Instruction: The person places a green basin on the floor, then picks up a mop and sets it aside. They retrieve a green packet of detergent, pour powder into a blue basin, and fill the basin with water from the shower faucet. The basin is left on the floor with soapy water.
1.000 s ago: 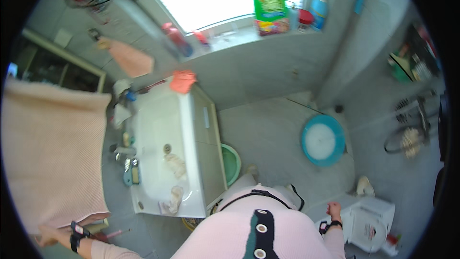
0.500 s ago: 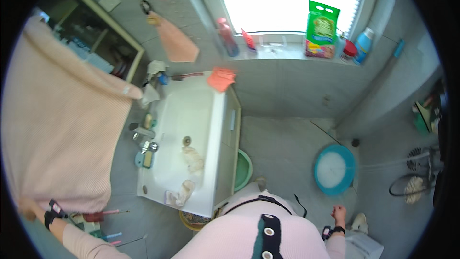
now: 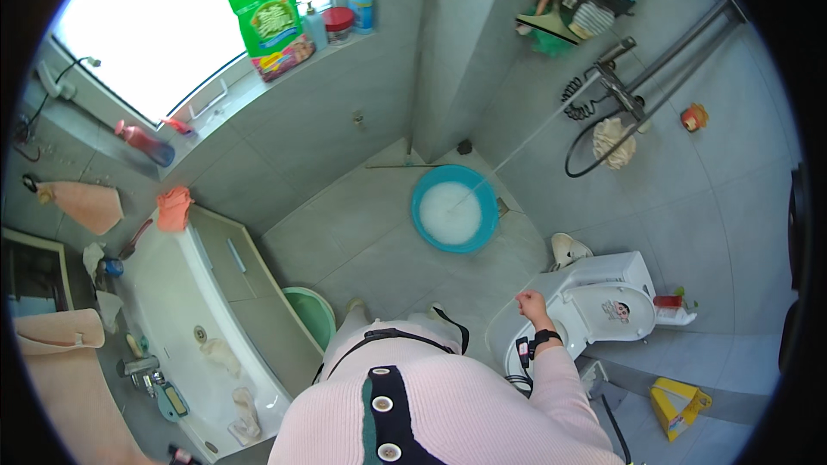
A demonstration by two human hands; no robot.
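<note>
My right hand, with a dark watch on its wrist, hovers over the open white toilet at the near side of its rim. The fingers are curled; whether they hold anything is too small to tell. A thin pale line runs from near the hand toward the blue basin of foamy water on the floor. My left hand is out of the picture. My pink sweater fills the lower middle.
A white washbasin counter stands at the left with a green bucket beside it. A shower hose and rail hang on the right wall. A yellow box lies by the toilet base. Bottles and a green bag line the windowsill.
The view has swung right, from the washbasin toward the toilet and shower. My left hand, seen at the lower left before, has left the picture. My right hand stays by the toilet.
</note>
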